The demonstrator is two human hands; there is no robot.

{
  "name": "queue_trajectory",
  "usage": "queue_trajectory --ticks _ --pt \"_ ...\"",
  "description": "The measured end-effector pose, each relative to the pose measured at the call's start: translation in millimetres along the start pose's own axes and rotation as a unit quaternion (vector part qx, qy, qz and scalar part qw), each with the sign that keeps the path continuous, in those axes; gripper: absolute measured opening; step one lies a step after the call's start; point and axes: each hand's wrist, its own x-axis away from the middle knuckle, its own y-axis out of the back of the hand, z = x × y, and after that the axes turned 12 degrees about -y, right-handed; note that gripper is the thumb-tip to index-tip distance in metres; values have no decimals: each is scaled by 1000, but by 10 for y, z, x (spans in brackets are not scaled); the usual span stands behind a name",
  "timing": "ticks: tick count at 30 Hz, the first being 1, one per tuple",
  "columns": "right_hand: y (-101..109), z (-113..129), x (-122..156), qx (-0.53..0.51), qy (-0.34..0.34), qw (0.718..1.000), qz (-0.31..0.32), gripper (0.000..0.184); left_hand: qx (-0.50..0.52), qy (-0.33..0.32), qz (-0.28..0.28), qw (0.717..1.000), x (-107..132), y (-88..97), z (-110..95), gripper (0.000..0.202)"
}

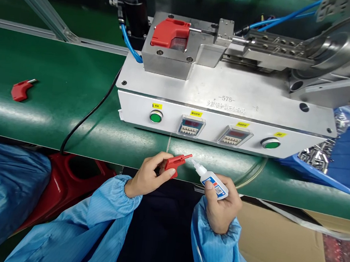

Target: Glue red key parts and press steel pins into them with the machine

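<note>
Between the thumb and fingers of my left hand [150,173] is a red plastic part [175,163] with a thin prong pointing right. My right hand [224,203] grips a small white glue bottle [215,185] with a blue label, tilted so its narrow nozzle points up and left. The nozzle tip is close to the prong; whether they touch I cannot tell. Both hands are over the near edge of the green bench, in front of the machine [226,90]. Another red part [170,31] sits in the machine's metal fixture, with a metal rod at its right side.
A red part with a metal pin [22,90] lies on the green bench [55,69] at left. A blue bin [347,156] of small metal tubes stands at right. A black cable [93,114] runs off the bench edge. Below are a red stool [58,186] and cardboard [278,240].
</note>
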Motion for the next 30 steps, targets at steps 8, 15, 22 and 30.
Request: queue_trajectory --ticks 8,15,22,30 --pt "-7 28 -18 3 2 1000 0 30 -5 -3 2 1000 7 -3 4 23" --pt "2 8 -1 16 -17 1000 -4 34 -5 -14 4 1000 5 -3 23 20" --pt "0 16 -10 13 -22 1000 -2 35 -5 -12 0 1000 7 -2 36 19" --pt "-4 10 -22 12 -24 1000 -6 35 -4 -6 2 1000 5 -11 17 20"
